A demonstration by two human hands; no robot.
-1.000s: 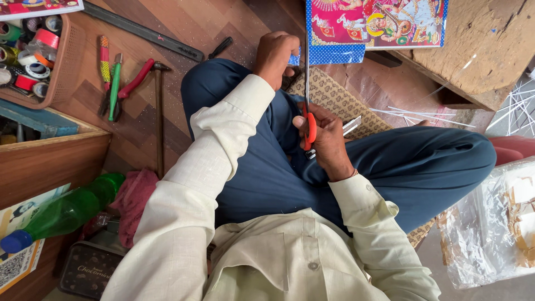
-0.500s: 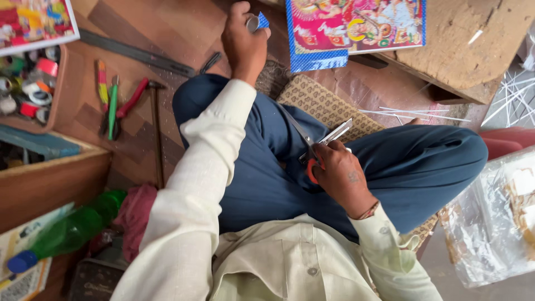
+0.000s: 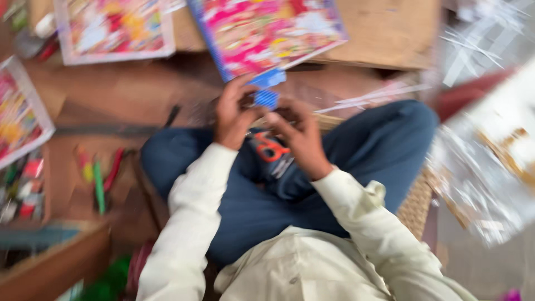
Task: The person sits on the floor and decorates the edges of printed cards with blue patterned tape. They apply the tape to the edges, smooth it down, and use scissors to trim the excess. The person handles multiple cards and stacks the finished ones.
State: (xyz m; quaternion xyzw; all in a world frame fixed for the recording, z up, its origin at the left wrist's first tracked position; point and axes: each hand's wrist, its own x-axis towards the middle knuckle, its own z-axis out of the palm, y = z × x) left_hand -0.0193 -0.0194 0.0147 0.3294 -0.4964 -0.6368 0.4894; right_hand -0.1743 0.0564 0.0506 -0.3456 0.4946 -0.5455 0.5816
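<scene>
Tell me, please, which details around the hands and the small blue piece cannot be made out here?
- Head view, motion blur: whether the left hand or right hand grips the small blue piece.
- Orange-handled scissors: blades hidden behind the right hand.
- Colourful printed sheet: cut by the top edge.

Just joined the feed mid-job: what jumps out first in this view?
Both hands meet at centre over the lap: the left hand and right hand pinch a small blue piece. Orange-handled scissors lie on the blue trousers just below them. A bright pink printed sheet lies on the floor just beyond the hands; the picture is blurred, so fine detail is lost.
</scene>
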